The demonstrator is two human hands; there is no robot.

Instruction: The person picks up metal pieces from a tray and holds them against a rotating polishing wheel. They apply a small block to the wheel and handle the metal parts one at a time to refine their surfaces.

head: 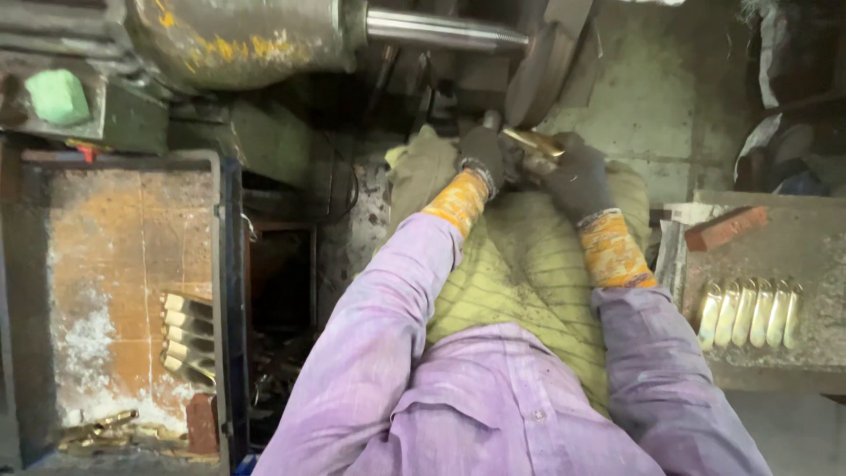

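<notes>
1. The person's left hand [482,157], in a dark knitted glove with an orange-yellow cuff, is curled closed near the edge of a large grey grinding wheel [536,75]. What its fingers grip cannot be made out, because the glove and shadow hide it.
2. The right hand [575,181], in the same kind of glove, is closed around one end of a shiny elongated brass piece [531,141].
3. The brass piece lies between the two hands, tilted, with its far end just beside the lower edge of the wheel; whether it touches the wheel cannot be told.
4. Both forearms wear lilac long sleeves [388,326], and they reach forward over a yellow-green striped cloth [520,273] that covers the lap.
5. A polished steel shaft [441,31] runs from a grimy motor housing with yellow paint marks [238,35] to the wheel.
6. On the person's right, a row of pale finished brass pieces [749,313] stands side by side on a grey stone slab [793,247], near a red-brown brick [724,227].
7. On the left, a rusty metal tray [115,229] holds a stack of dull brass pieces [187,339] and a few loose ones [101,427] at its near end.
</notes>
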